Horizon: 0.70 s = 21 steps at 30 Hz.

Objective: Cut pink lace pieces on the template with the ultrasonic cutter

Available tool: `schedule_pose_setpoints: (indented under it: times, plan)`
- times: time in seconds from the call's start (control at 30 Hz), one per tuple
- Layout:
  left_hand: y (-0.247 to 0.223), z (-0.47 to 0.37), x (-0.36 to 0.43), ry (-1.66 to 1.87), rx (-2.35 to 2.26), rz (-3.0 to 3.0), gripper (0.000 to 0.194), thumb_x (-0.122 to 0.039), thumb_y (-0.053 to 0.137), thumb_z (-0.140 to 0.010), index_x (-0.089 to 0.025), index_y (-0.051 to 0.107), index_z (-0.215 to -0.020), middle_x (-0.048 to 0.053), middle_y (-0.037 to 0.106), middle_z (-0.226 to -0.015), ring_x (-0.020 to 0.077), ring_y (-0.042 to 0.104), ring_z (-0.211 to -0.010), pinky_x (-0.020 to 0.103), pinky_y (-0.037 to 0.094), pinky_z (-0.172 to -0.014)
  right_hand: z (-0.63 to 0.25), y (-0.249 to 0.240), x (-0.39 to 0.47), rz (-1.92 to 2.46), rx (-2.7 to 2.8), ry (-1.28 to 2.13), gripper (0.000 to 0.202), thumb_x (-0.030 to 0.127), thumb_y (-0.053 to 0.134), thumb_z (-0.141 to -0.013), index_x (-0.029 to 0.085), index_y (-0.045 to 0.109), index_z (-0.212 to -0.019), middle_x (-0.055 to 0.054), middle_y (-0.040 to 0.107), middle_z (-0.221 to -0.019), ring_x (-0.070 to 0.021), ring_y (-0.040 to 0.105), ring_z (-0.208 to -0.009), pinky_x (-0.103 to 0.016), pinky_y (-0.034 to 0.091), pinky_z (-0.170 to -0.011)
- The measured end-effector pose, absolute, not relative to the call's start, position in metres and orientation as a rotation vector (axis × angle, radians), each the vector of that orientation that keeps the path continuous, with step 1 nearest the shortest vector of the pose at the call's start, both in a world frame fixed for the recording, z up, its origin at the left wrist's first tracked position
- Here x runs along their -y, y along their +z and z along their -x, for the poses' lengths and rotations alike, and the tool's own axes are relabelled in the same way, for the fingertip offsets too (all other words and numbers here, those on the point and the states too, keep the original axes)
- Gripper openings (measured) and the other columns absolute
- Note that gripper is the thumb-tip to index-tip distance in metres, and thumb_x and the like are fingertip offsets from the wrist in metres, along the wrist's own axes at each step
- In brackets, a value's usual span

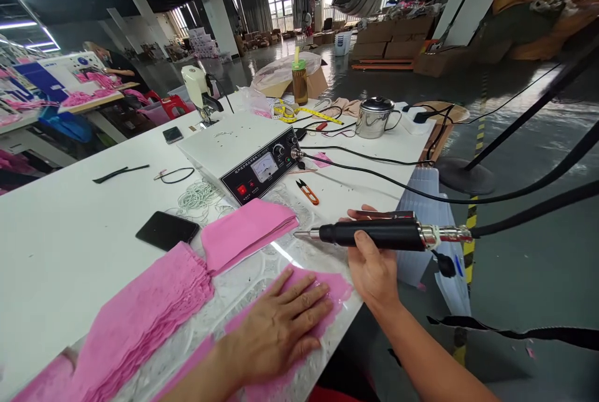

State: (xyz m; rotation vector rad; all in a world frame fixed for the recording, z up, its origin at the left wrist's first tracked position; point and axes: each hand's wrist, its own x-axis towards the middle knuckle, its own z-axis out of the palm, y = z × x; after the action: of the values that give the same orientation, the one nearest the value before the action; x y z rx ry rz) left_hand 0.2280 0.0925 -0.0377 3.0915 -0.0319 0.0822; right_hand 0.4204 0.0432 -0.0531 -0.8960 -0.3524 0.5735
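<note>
Spread flat, my left hand [276,327] presses on a pink fabric piece [337,284] over a clear plastic sheet at the table's front edge. My right hand [374,264] is wrapped round a black handheld tool [374,235], whose metal tip points left, above the sheet. A cable runs right from the tool's rear end. A folded pink stack [248,230] lies beyond my left hand. Another stack of pink pieces with scalloped edges [150,314] is on the left. Behind them sits a control box [264,168] with a dial and red switch.
Orange-handled snips [307,191], a black phone [167,230], pale cord [199,196], a steel mug [374,118] and a bottle [299,82] are on the white table [70,221]. Black cables cross the right side. A person [116,68] is at the far left.
</note>
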Motion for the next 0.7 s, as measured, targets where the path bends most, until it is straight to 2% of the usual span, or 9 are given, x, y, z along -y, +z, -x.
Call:
schedule_pose_setpoints:
  times: [0.2,0.33,0.5,0.6,0.7]
  plan:
    - [-0.034,-0.229,-0.092,0.084,0.014,-3.052,0.050,-0.040,0.043,-0.104,-0.020,0.038,-0.149,0.003,0.042,-0.152,0.0235,0.036,-0.143,0.049,0.015,-0.123,-0.429,-0.034,-0.052,0.878,0.392,0.489,0.018,0.036,0.062,-0.078,0.026,0.055,-0.091,0.000,0.058,-0.092,-0.0158,0.058,-0.077,-0.039,0.052,-0.083]
    - [-0.032,-0.230,-0.091,0.098,0.013,-3.032,0.051,-0.040,0.043,-0.104,-0.017,0.037,-0.149,0.005,0.044,-0.151,0.0240,0.036,-0.143,0.049,0.016,-0.123,-0.447,-0.018,-0.033,0.838,0.441,0.453,0.015,0.037,0.057,-0.076,0.028,0.053,-0.088,0.000,0.054,-0.086,-0.0162,0.055,-0.072,-0.037,0.051,-0.075]
    - [-0.034,-0.236,-0.090,0.114,-0.014,-3.017,0.052,-0.040,0.041,-0.104,-0.017,0.035,-0.150,0.008,0.045,-0.150,0.0238,0.036,-0.143,0.049,0.015,-0.123,-0.469,-0.005,0.000,0.902,0.396,0.384,0.014,0.038,0.057,-0.073,0.026,0.059,-0.080,-0.005,0.058,-0.098,-0.0203,0.058,-0.075,-0.037,0.048,-0.063]
    - [-0.035,-0.239,-0.089,0.094,-0.007,-3.030,0.054,-0.040,0.044,-0.103,-0.016,0.035,-0.150,0.007,0.043,-0.152,0.0243,0.036,-0.143,0.048,0.015,-0.123,-0.477,-0.003,0.014,0.870,0.362,0.378,0.016,0.038,0.061,-0.069,0.025,0.063,-0.076,-0.005,0.060,-0.084,-0.0171,0.053,-0.059,-0.036,0.043,-0.055]
    - [-0.036,-0.239,-0.088,0.079,-0.007,-3.038,0.054,-0.040,0.044,-0.103,-0.016,0.034,-0.151,0.005,0.040,-0.153,0.0255,0.035,-0.143,0.048,0.015,-0.123,-0.480,-0.005,0.024,0.891,0.378,0.394,0.013,0.036,0.061,-0.071,0.025,0.066,-0.076,-0.002,0.058,-0.075,-0.0142,0.048,-0.053,-0.033,0.040,-0.053]
